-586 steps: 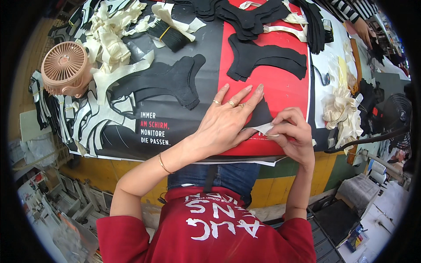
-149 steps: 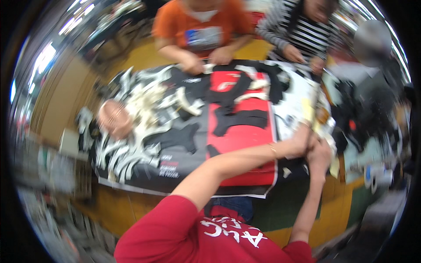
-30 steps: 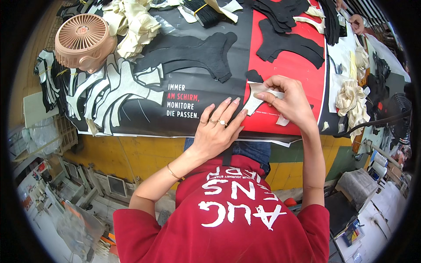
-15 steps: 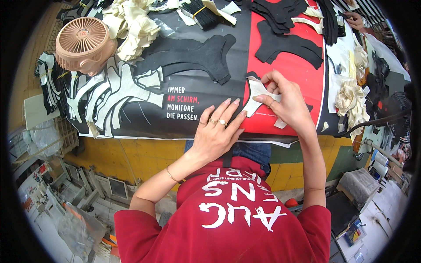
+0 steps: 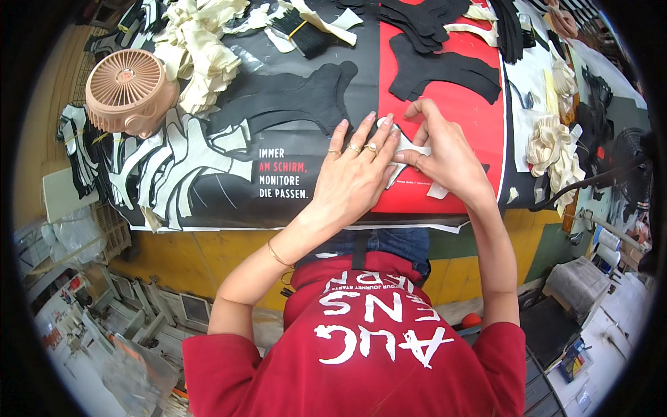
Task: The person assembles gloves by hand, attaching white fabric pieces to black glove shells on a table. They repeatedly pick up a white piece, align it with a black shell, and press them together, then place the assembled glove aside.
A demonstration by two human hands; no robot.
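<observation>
A small white fabric piece (image 5: 415, 144), with a dark layer showing at its edge, lies on the red part of the printed sheet. My left hand (image 5: 356, 165) rests flat with fingers stretched, its fingertips over the piece's left side and hiding part of it. From the right, my right hand (image 5: 448, 158) has its thumb on the same piece and its index finger bent, gripping the fabric. Beyond my hands lie black cut fabric pieces (image 5: 445, 73). A stack of white-and-black cut pieces (image 5: 208, 163) fans out on the left.
A peach-coloured fan (image 5: 128, 90) stands at the left beside cream fabric strips (image 5: 198, 52). A bundle of black strips (image 5: 302, 31) lies at the back. More cream fabric (image 5: 552, 156) is heaped at the right, near a dark cable (image 5: 583, 184). The table's front edge runs close to my body.
My left hand has moved up and right, from beside the white fabric piece onto its left side. My right hand stays at the piece, its fingers slightly shifted. The view has tilted a little.
</observation>
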